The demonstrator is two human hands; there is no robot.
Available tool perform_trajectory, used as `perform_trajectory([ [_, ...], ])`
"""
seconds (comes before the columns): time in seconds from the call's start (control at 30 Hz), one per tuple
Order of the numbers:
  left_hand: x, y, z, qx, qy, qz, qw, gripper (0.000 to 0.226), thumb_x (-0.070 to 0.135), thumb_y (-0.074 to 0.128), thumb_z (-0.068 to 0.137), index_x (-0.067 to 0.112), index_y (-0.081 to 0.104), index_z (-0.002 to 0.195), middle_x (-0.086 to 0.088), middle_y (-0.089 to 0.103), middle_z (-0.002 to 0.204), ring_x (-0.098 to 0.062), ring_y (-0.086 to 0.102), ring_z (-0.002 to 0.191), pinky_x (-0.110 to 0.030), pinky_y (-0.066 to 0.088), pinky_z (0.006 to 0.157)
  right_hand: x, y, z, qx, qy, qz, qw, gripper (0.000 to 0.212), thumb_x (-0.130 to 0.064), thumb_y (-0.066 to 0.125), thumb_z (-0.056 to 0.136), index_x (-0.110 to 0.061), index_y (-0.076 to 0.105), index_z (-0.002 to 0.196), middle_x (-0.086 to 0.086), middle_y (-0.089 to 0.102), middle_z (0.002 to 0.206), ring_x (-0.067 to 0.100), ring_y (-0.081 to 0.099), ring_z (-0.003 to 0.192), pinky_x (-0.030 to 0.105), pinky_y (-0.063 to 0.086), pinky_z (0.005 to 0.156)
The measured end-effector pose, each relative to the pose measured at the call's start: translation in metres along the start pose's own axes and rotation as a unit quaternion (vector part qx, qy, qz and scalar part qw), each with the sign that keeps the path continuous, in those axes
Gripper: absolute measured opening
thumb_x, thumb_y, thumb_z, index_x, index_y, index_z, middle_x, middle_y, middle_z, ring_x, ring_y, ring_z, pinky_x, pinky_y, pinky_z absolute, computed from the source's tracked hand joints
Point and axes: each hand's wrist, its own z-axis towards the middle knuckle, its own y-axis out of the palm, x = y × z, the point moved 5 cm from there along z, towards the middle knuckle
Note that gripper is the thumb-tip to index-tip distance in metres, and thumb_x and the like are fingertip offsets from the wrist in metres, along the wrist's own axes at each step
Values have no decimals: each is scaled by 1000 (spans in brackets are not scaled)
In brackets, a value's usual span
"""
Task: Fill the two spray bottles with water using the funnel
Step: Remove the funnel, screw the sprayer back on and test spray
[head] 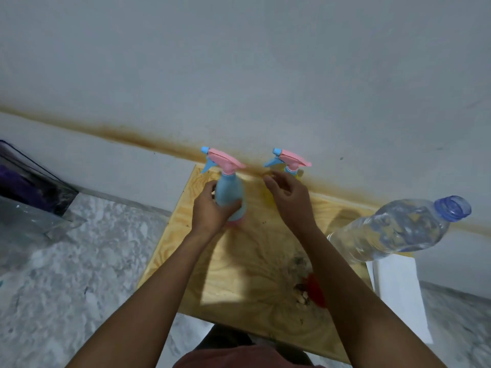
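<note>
early stage: both spray heads on, no filling seen. left hand (210, 209) grips blue spray bottle (229, 193) at counter (233, 277) 11 o'clock; right hand (289, 200) loose, empty, beside yellow spray bottle (294, 160) at 12. uncapped water bottle (393, 229) at 3; blurred red item (316, 288) at 5, maybe the funnel

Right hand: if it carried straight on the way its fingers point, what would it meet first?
Most likely the yellow spray bottle, standing just beyond the open fingers of the right hand. Depth is unclear; they may already touch it.
</note>
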Motion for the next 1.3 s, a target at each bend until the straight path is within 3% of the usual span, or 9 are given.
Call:
perform_trajectory([
  [0.13,-11,7,32,29,-27,1,999,63,27,90,69,16,57,122,5,62,105,-19,62,93,-33,52,76,36,-22,10,75,91,-61,991,38,-31,69,88,-16,65,123,-1,69,107,14,65,102,35,53,92],
  [0.33,-10,28,64,6,-9,-23,1000,58,20,87,74,14,56,122,4,63,104,-15,61,92,-13,44,62,63,-29,29,83,125,-102,983,65,-38,74,84,-16,48,139,5,57,133,16,56,116,36,49,96],
  [0.5,-11,36,73,0,-3,-43,999,68,21,86,72,20,52,132,5,63,115,-15,61,100,-32,53,79,65,-22,40,71,92,-101,988,64,-39,77,81,-21,51,136,2,57,129,15,55,116,28,44,92],
  [0.7,-16,35,79,-15,6,-27,1000,73,25,87,73,16,50,135,7,60,119,-13,60,105,-23,49,78,60,-16,47,93,77,-95,988,49,-38,75,83,-22,60,127,-3,60,118,10,55,106,28,44,88],
  [0.8,-18,34,79,-15,-5,-13,1000,80,25,89,72,13,46,139,8,57,119,-15,58,106,-29,49,81,56,-16,49,99,63,-87,989,38,-35,73,86,-22,64,121,-1,67,114,14,61,105,36,51,90],
  [0.93,-18,31,60,-7,-34,8,999,109,38,92,65,8,31,150,-8,50,141,-26,52,126,-39,51,94,46,-18,45,98,42,-85,991,33,-30,71,88,-20,65,120,-10,65,104,12,62,101,29,50,87],
  [1.03,-2,30,19,41,75,68,994,92,34,90,66,-1,43,138,-18,52,127,-31,53,118,-37,50,86,35,-25,33,100,23,-85,991,35,-33,73,87,-17,68,117,-5,71,107,9,64,99,27,52,87],
  [1.13,13,40,-19,-38,150,81,985,90,49,84,69,5,46,137,-12,52,130,-18,50,119,-31,46,97,24,-33,14,97,9,-76,992,36,-40,74,84,-19,71,112,-3,74,102,11,67,96,32,55,84],
  [1.3,44,56,-48,-154,143,26,977,93,45,90,66,18,44,142,1,53,137,-14,51,125,-32,46,103,-7,-34,-19,88,-27,-55,994,30,-40,77,81,-21,72,104,-8,71,88,5,64,80,27,54,73],
])
